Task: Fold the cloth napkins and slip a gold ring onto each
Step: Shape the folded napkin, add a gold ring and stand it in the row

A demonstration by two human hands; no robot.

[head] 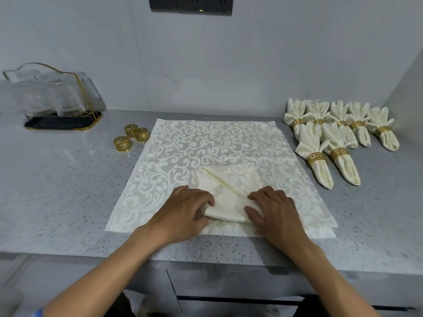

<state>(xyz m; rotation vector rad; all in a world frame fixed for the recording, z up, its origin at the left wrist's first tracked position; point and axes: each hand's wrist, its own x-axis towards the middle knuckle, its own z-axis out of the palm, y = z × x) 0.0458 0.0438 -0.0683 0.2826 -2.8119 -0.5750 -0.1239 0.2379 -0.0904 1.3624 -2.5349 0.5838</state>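
A cream damask napkin (229, 193), partly folded into a small wedge, lies on top of flat, spread napkins (206, 147) in the middle of the counter. My left hand (185, 209) pinches its near-left folded edge with curled fingers. My right hand (272, 209) grips its near-right edge, fingers bent over the fold. Three loose gold rings (131, 137) stand on the counter to the left of the spread cloth. Several finished napkins (336, 138), each in a gold ring, lie in two rows at the right.
A clear glass holder with gold trim on a dark tray (61, 110) stands at the back left. The grey speckled counter (57, 191) meets a wall behind and a side wall at the far right. A dark outlet panel (191, 4) hangs above.
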